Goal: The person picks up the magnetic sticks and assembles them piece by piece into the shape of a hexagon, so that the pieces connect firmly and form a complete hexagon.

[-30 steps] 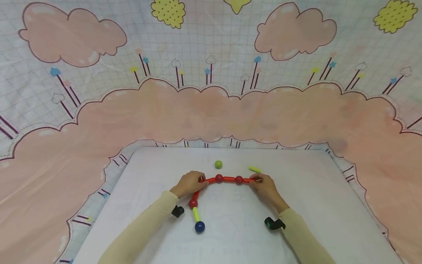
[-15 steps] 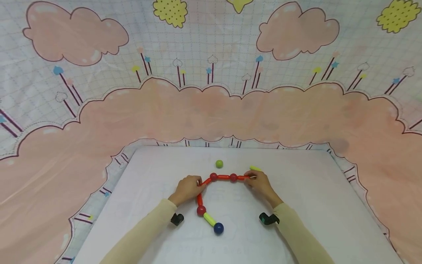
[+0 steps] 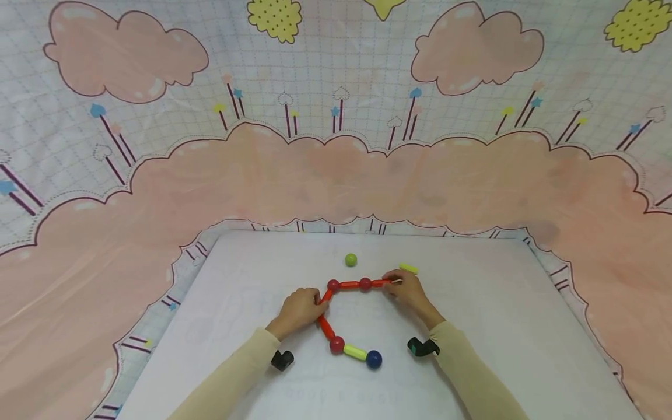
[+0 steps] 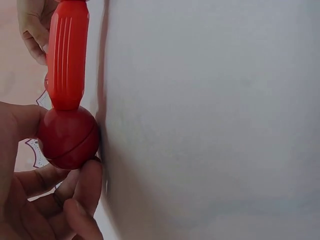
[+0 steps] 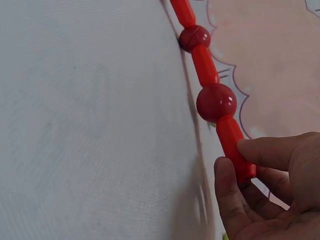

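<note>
A chain of red rods and red balls bends across the white table. My left hand [image 3: 296, 312] pinches a red ball [image 4: 70, 137] at the bend, thumb on one side and fingertips on the other; a red rod [image 4: 69, 55] is joined to it. My right hand [image 3: 409, 291] pinches the free end of the last red rod [image 5: 231, 140] between thumb and fingers. Toward the near side, the chain runs through another red ball [image 3: 337, 345] and a yellow-green rod [image 3: 354, 352] to a dark blue ball [image 3: 374, 359].
Beyond the chain, a loose green ball [image 3: 350, 259] lies on the table [image 3: 472, 303]. A loose yellow-green rod [image 3: 408, 268] is just behind my right hand. A patterned pink cloth [image 3: 367, 181] hangs behind the table.
The chain's near end has swung to the right, carrying the blue ball along. My right hand has shifted left with its rod, and my left hand has come slightly nearer, sharpening the bend.
</note>
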### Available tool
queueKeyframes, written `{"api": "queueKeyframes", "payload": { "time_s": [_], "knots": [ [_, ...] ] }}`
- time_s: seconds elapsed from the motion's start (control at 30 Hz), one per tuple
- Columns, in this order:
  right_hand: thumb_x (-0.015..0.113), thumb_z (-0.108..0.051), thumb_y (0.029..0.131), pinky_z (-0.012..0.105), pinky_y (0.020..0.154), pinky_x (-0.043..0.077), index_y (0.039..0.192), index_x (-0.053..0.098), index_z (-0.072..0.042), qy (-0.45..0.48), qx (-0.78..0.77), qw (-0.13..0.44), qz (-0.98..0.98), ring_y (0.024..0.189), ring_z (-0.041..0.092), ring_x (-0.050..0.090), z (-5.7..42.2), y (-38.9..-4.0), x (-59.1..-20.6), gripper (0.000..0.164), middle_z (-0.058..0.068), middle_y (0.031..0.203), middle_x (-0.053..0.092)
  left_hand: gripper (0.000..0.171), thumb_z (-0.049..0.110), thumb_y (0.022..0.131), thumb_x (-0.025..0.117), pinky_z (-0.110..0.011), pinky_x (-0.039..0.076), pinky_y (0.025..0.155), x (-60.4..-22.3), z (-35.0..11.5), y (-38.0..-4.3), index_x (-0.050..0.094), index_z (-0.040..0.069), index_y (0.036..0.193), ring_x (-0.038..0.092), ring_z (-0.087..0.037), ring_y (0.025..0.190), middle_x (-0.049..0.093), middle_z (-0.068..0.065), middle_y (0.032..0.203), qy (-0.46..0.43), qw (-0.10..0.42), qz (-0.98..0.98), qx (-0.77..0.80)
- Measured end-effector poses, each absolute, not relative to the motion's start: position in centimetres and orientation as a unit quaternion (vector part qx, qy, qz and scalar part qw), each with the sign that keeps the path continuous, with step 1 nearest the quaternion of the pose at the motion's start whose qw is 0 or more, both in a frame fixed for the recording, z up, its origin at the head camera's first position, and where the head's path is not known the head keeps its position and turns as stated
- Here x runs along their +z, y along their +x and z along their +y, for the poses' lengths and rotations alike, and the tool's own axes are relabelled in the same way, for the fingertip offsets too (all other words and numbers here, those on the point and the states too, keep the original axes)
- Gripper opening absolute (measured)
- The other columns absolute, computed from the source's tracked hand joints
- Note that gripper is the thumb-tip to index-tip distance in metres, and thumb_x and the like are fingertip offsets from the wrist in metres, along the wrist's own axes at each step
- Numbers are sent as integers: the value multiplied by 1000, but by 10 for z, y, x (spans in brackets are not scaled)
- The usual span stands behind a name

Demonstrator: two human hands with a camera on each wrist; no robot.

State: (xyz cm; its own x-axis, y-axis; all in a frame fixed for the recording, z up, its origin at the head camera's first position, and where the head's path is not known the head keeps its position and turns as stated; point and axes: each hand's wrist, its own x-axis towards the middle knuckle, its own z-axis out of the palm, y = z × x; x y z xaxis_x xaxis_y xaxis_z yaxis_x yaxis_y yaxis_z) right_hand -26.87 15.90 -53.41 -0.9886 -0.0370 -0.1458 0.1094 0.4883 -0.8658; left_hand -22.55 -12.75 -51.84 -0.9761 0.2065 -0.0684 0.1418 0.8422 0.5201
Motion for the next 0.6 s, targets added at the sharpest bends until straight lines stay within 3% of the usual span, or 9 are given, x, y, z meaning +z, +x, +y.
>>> {"api": "queueKeyframes", "payload": {
  "time_s": [0.17,0.27,0.43,0.6],
  "knots": [
    [69,-8,87,25,65,50,109,70,-7,24,-498,86,862,80,16,61,158,-268,-534,22,11,107,68,26,30,90,66,-23,37,47,-518,-132,-222,58,14,71,49,-11,50,52,4,54,90,65,957,268],
    [69,-8,87,25,65,50,109,70,-7,20,-496,86,864,80,17,60,158,-267,-534,23,11,108,68,21,32,89,67,-25,39,50,-514,-134,-225,63,12,83,50,-11,56,56,3,63,87,48,959,265],
    [69,-8,87,25,68,52,111,69,-8,24,-501,78,862,83,18,60,158,-264,-530,24,12,113,67,29,28,90,70,-32,49,69,-497,-125,-237,64,8,110,58,-17,81,64,-4,94,110,16,951,289],
    [69,-6,88,26,69,53,111,69,-7,18,-516,72,853,82,18,61,154,-262,-527,23,13,114,67,37,25,92,69,-43,52,89,-487,-101,-248,61,7,123,62,-28,105,66,-11,117,166,36,931,322]
  ]
}}
